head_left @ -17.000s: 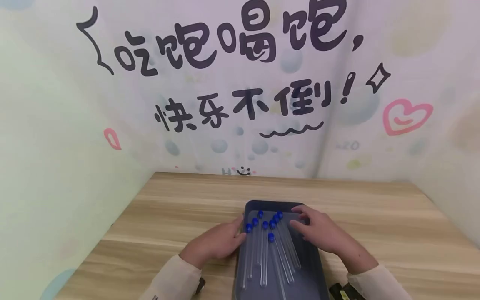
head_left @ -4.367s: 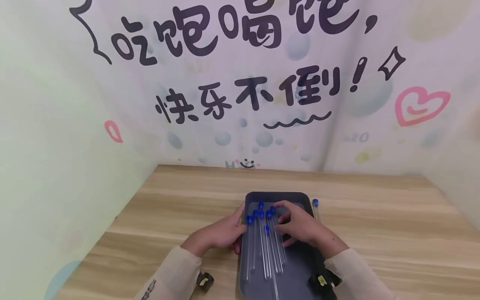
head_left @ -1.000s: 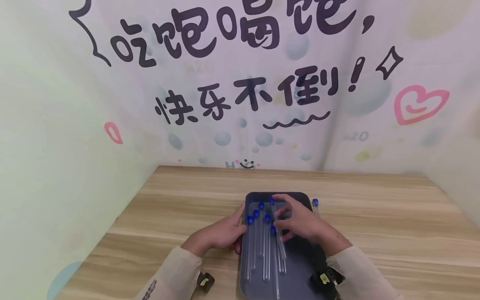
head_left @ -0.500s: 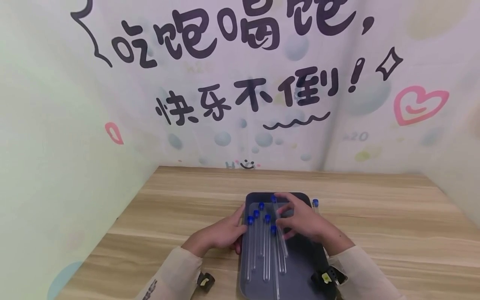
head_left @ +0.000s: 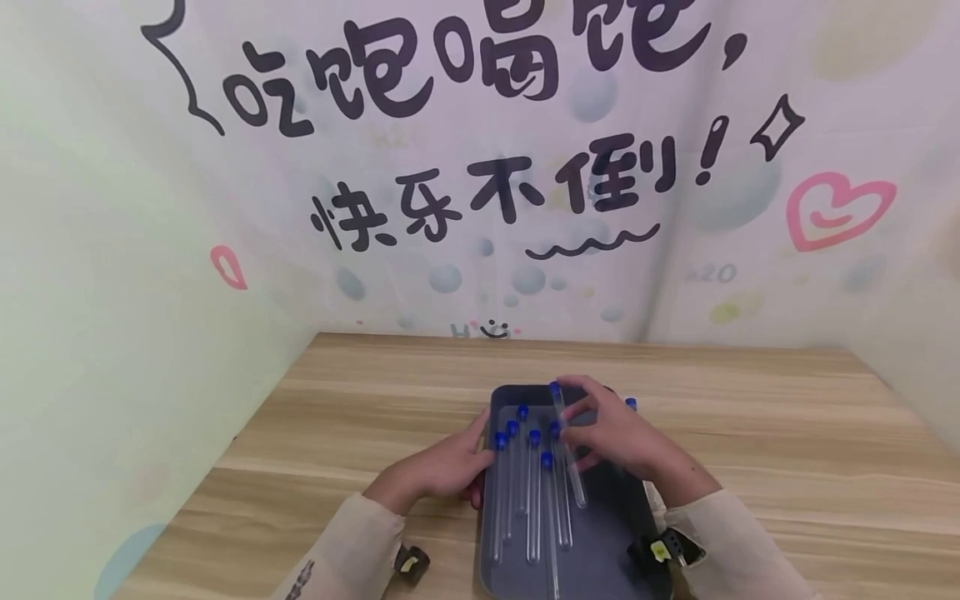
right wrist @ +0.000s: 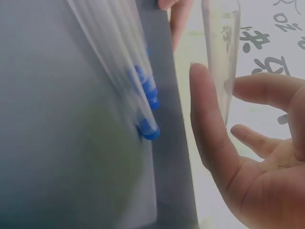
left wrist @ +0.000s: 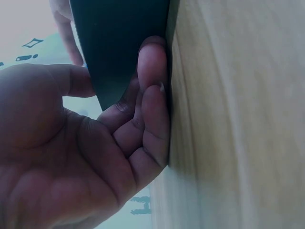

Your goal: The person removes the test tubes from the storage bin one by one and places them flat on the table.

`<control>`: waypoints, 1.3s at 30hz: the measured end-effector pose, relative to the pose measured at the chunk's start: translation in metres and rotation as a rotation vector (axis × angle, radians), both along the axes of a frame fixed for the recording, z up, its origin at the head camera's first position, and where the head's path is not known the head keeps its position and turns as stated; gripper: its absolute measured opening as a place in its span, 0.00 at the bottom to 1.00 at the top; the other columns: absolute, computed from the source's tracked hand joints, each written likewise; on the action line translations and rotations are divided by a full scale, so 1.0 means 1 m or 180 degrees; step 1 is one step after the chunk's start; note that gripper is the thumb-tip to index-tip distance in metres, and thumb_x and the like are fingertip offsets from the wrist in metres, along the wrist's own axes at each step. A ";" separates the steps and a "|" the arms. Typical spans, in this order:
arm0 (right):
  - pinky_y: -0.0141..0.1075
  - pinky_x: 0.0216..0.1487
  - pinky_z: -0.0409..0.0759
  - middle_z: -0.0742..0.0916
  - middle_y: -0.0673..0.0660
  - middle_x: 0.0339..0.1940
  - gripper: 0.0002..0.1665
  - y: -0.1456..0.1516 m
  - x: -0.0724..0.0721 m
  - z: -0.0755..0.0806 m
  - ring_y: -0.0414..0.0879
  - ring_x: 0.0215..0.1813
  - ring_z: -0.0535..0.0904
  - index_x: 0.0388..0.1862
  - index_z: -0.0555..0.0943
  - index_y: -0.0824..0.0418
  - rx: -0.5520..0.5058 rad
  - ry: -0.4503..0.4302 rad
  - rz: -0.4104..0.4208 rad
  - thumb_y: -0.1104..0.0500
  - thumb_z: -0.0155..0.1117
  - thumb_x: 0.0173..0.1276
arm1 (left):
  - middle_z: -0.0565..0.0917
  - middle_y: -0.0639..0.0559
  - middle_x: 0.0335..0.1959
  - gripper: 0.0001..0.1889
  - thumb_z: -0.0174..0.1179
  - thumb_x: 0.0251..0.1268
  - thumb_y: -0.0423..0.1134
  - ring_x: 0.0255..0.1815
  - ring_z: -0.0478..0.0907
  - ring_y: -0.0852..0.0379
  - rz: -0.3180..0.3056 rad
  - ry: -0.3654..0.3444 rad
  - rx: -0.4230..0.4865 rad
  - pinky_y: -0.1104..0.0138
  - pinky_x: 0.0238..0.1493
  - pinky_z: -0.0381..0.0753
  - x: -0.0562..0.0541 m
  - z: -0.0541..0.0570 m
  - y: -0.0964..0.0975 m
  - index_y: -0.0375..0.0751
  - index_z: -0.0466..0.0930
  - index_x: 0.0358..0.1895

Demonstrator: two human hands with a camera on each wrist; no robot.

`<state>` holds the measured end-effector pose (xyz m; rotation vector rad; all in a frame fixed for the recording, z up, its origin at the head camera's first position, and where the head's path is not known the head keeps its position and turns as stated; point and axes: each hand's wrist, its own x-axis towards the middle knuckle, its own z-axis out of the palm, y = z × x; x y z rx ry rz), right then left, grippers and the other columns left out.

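Observation:
My left hand [head_left: 442,468] holds the left side of a dark grey tray [head_left: 615,533]. In the left wrist view the thumb is at its rim and the curled fingers lie against the wall [left wrist: 121,43]. Thumb and fingers of my right hand [head_left: 618,429] pinch a clear test tube [head_left: 576,482] with a blue cap. It leans over the tray, cap end up and away from me. The right wrist view shows the held tube [right wrist: 223,38] beside the tray's rim. Several more capped test tubes [head_left: 533,508] lie in the tray's left half, caps toward the back.
Another blue-capped tube [head_left: 632,403] lies outside the tray on the right, mostly hidden by my right hand and arm. The tray sits on a wooden table [head_left: 390,383], and a printed cloth [head_left: 420,292] hangs behind. Each wrist wears a black strap [head_left: 409,564].
My right hand has picked one tube out from among the others, lifting it up and to the right. My left hand stays on the tray. Earlier, a tube appeared on the table at right.

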<state>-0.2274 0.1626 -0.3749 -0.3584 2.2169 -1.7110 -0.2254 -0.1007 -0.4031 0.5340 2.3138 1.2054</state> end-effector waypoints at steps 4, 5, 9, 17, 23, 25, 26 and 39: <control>0.50 0.35 0.87 0.72 0.74 0.60 0.46 0.003 0.001 0.004 0.57 0.42 0.84 0.80 0.55 0.53 -0.0011 0.0039 -0.0032 0.70 0.62 0.67 | 0.81 0.42 0.19 0.38 0.42 0.80 0.38 0.17 0.80 0.51 0.0006 -0.0046 0.0065 0.63 0.21 0.79 0.001 -0.002 -0.001 0.55 0.29 0.82; 0.50 0.35 0.87 0.73 0.74 0.60 0.46 0.004 0.002 0.004 0.56 0.41 0.84 0.80 0.55 0.53 -0.0001 0.0054 -0.0047 0.70 0.62 0.67 | 0.81 0.42 0.19 0.38 0.42 0.80 0.38 0.17 0.80 0.51 0.0009 -0.0063 0.0074 0.63 0.21 0.79 0.002 -0.003 -0.001 0.54 0.29 0.82; 0.49 0.35 0.87 0.73 0.73 0.60 0.46 0.011 0.005 0.010 0.54 0.40 0.84 0.80 0.54 0.53 0.0038 0.0119 -0.0071 0.69 0.62 0.67 | 0.81 0.43 0.19 0.39 0.42 0.79 0.38 0.18 0.80 0.51 0.0006 -0.0112 0.0070 0.62 0.22 0.79 0.003 -0.003 -0.001 0.53 0.28 0.82; 0.48 0.36 0.88 0.72 0.72 0.60 0.46 0.027 0.013 0.021 0.57 0.42 0.84 0.80 0.53 0.53 0.0192 0.0204 -0.0119 0.67 0.62 0.68 | 0.81 0.44 0.18 0.39 0.42 0.79 0.38 0.17 0.80 0.52 0.0037 -0.0106 -0.0019 0.63 0.23 0.80 0.003 -0.002 -0.002 0.50 0.27 0.82; 0.47 0.36 0.88 0.71 0.73 0.61 0.47 0.040 0.018 0.023 0.56 0.44 0.85 0.80 0.52 0.52 0.0258 0.0257 -0.0144 0.66 0.63 0.68 | 0.80 0.44 0.19 0.39 0.42 0.79 0.38 0.18 0.80 0.52 0.0030 -0.0090 -0.0002 0.62 0.23 0.81 0.002 -0.002 -0.002 0.52 0.28 0.82; 0.47 0.36 0.88 0.71 0.74 0.61 0.47 0.044 0.020 0.022 0.57 0.45 0.85 0.80 0.51 0.53 0.0243 0.0234 -0.0145 0.66 0.63 0.69 | 0.80 0.44 0.19 0.39 0.42 0.79 0.38 0.18 0.80 0.52 0.0004 -0.0077 0.0010 0.62 0.23 0.81 0.001 -0.002 -0.002 0.52 0.28 0.82; 0.47 0.36 0.88 0.70 0.75 0.62 0.47 0.046 0.021 0.021 0.57 0.46 0.85 0.80 0.51 0.53 0.0230 0.0220 -0.0140 0.66 0.63 0.69 | 0.81 0.44 0.19 0.39 0.42 0.79 0.37 0.18 0.80 0.52 -0.0008 -0.0071 0.0015 0.62 0.23 0.81 0.001 -0.002 -0.002 0.52 0.28 0.82; 0.46 0.37 0.88 0.71 0.75 0.62 0.46 0.059 0.018 0.015 0.59 0.47 0.84 0.80 0.51 0.55 0.0301 0.0231 -0.0202 0.65 0.62 0.70 | 0.80 0.43 0.20 0.39 0.42 0.79 0.38 0.19 0.80 0.52 -0.0016 -0.0064 0.0085 0.62 0.23 0.81 0.000 -0.002 -0.002 0.55 0.27 0.82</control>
